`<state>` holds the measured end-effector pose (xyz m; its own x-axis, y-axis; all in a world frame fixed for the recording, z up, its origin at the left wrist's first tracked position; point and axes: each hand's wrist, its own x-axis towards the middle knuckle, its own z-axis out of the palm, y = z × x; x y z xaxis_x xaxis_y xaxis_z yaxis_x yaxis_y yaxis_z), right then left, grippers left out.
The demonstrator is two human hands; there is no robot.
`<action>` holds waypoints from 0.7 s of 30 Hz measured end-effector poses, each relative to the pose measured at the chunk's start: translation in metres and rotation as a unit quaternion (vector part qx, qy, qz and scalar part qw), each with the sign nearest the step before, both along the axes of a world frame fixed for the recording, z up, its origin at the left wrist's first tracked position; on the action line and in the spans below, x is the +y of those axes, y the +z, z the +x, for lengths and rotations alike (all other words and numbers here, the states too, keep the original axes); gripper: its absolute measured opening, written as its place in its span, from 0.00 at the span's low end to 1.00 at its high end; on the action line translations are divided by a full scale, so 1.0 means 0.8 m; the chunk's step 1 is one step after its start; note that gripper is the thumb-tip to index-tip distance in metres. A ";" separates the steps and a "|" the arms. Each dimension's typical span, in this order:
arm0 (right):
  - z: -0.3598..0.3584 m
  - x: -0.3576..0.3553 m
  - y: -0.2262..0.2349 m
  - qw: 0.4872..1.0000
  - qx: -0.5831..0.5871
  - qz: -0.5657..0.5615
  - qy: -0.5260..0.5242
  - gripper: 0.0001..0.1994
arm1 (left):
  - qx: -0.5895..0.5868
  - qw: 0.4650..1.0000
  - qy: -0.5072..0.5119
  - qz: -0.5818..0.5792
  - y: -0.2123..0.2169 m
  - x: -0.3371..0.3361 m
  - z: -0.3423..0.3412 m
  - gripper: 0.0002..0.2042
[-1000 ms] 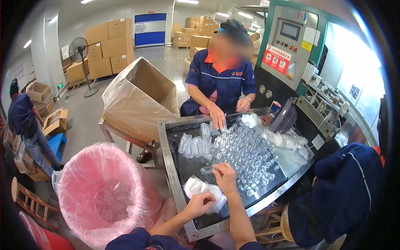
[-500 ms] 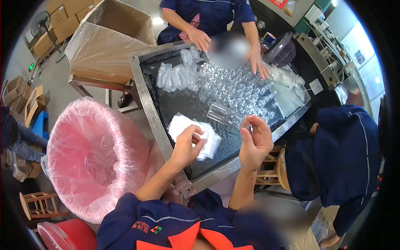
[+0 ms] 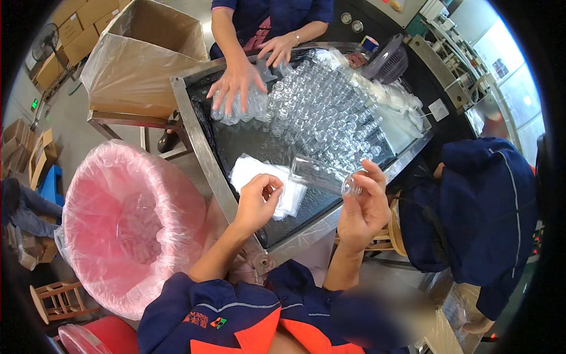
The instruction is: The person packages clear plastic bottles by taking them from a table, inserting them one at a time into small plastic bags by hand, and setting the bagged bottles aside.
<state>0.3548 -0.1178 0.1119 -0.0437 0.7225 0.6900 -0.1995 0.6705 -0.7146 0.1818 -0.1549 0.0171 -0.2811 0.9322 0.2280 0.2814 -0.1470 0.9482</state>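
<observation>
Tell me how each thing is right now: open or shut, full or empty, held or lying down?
Left hand: closed, pinching a clear bag.
Right hand: closed round a clear bottle, held tilted above the tray.
Metal tray: crowded with clear bottles.
Stack of clear bags: lying flat on the tray.
Cardboard box: open, plastic-lined.
Pink-lined bin: open, some bottles inside.

Open brown cardboard carton [image 3: 154, 56], lined with clear plastic film, stands on a metal stand at upper left beside the tray. Further brown cartons [image 3: 69, 32] stacked at far upper left. Small flattened cartons [image 3: 26, 147] on floor at left edge. Stack of flat clear plastic bags [image 3: 272, 186] lies in the tray, under the left hand [image 3: 257, 202]
</observation>
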 end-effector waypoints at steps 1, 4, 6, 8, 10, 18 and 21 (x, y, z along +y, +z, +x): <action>0.002 -0.001 -0.002 1.000 -0.002 0.003 -0.002 0.18 | -0.002 1.000 -0.002 0.003 0.001 0.001 0.001 0.04; 0.007 -0.001 -0.024 0.917 0.263 -0.210 0.212 0.16 | -0.007 0.999 0.006 0.034 -0.002 0.001 0.001 0.05; 0.011 -0.001 -0.035 0.856 0.337 -0.279 0.275 0.17 | -0.008 1.000 0.018 0.013 -0.007 0.001 0.001 0.05; 0.001 -0.007 -0.034 0.745 0.438 -0.371 0.340 0.19 | -0.041 0.999 0.020 0.019 -0.010 -0.001 0.000 0.04; 0.002 -0.007 -0.036 0.722 0.452 -0.387 0.353 0.18 | -0.123 0.992 0.018 0.030 -0.011 -0.002 0.003 0.03; 0.002 -0.008 -0.048 0.840 0.312 -0.324 0.303 0.14 | -0.226 0.967 0.060 0.103 0.033 -0.012 0.001 0.05; -0.003 -0.007 -0.038 0.834 0.262 -0.314 0.371 0.10 | -0.234 0.961 0.062 0.131 0.052 -0.011 0.004 0.08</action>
